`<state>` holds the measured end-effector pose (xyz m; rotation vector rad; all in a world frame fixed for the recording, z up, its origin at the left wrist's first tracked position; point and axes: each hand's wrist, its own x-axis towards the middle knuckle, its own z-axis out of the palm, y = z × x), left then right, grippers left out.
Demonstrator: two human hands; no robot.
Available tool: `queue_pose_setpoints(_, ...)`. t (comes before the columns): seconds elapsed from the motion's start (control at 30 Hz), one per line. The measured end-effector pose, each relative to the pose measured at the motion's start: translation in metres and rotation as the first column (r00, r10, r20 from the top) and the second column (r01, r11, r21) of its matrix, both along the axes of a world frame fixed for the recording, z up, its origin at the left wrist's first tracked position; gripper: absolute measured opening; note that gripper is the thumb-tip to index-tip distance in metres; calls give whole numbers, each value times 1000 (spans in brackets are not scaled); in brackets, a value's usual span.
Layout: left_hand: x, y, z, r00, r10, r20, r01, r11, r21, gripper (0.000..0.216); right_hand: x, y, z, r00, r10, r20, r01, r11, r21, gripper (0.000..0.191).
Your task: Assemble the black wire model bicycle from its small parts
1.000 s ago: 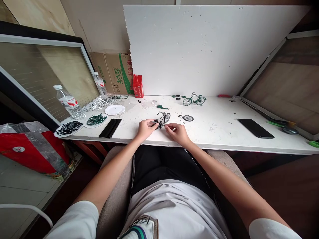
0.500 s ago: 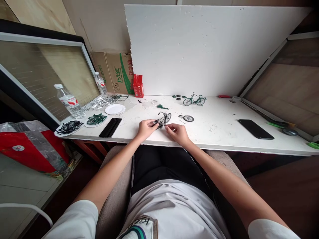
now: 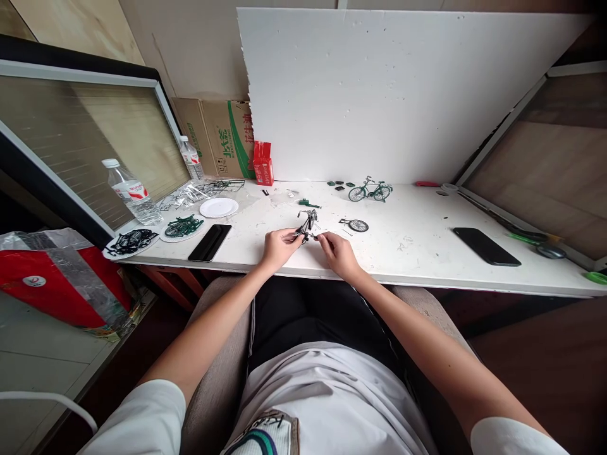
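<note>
My left hand (image 3: pixel 277 248) pinches a small, partly built black model bicycle (image 3: pixel 307 226) just above the white table (image 3: pixel 417 253), near its front edge. My right hand (image 3: pixel 337 251) is closed in a pinch at the model's right side, on a tiny part too small to name. The model now stands nearly end-on to me. A loose black wheel (image 3: pixel 358 225) lies just right of the hands. A finished green model bicycle (image 3: pixel 370 189) stands further back by the white foam board (image 3: pixel 379 95).
Left of the hands lie a black phone (image 3: pixel 210 242), a white plate (image 3: pixel 219 208), plates of green parts (image 3: pixel 181 227) and black parts (image 3: pixel 130 242), and two water bottles (image 3: pixel 130 194). Another black phone (image 3: pixel 486 246) lies to the right. A red box (image 3: pixel 262 165) stands at the back.
The model bicycle has been turned in my hands from side-on to nearly end-on. My right hand has shifted slightly left and up toward it.
</note>
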<state>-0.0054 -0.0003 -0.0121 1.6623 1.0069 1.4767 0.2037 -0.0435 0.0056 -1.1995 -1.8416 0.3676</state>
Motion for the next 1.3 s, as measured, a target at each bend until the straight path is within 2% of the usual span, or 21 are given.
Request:
queue_pose_setpoints(0.2,5,-6,1,998,59,-12,-59,997,40,34,-4,-3,-3,991,7,136,-15,998,63,37)
queue_pose_setpoints(0.43,5,-7,0,998,58,-36,-56,997,61,34,-3,-3,-5,992,11,123,-20,997,72,25)
queue_pose_setpoints(0.73,6,-14,5,996,51,-75,-44,994,100,35,-2,-5,0,995,-6,104,7,1000,-14,42)
queue_pose_setpoints(1.03,6,-13,4,991,93,-97,-76,982,170,31,-3,-5,0,995,19,93,-18,1000,-14,24)
queue_pose_setpoints(1.2,6,-12,1,989,107,-105,-82,973,216,31,-3,-5,-3,997,24,80,-26,999,21,26)
queue_pose_setpoints(1.3,5,-12,0,975,156,-158,-102,946,308,28,-3,-5,-2,998,0,68,-1,1000,8,30)
